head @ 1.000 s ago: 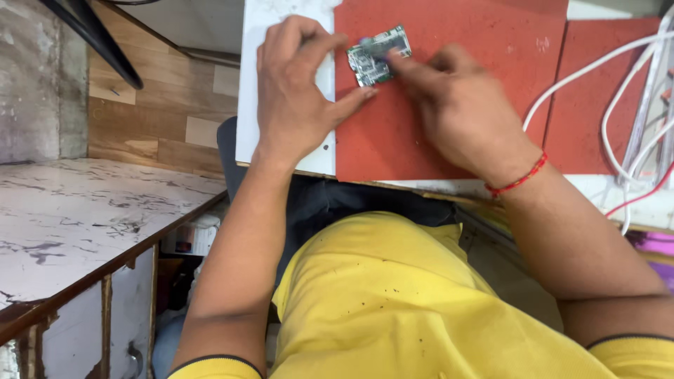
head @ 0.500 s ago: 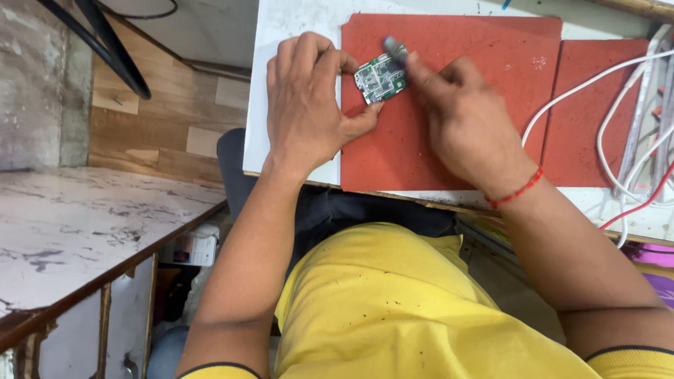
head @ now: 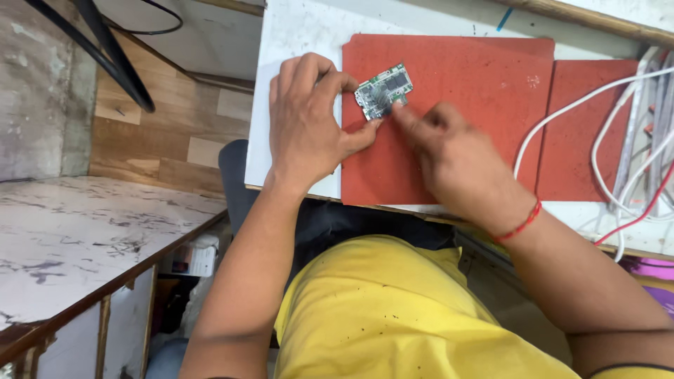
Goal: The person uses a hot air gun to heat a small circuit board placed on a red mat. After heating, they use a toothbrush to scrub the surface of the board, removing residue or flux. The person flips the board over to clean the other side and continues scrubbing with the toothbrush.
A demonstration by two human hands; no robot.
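Two bare hands work a small green circuit board on a red mat.

I see the small green rectangular circuit board (head: 382,91) lying near the top left corner of the red rubber mat (head: 477,91) on the white worktop (head: 295,42). My left hand (head: 305,126) pinches its left edge between thumb and fingers. My right hand (head: 456,158) presses a fingertip against its lower right corner, holding nothing. White cables (head: 618,140) trail along the right edge.

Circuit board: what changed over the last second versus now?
The small green circuit board has turned slightly in the left hand, which keeps pinching it by its edges over the red mat. The right hand slid from the board's upper right corner down to its lower right edge, fingertip touching there. Nothing was let go. The mat and the white cables stayed put.
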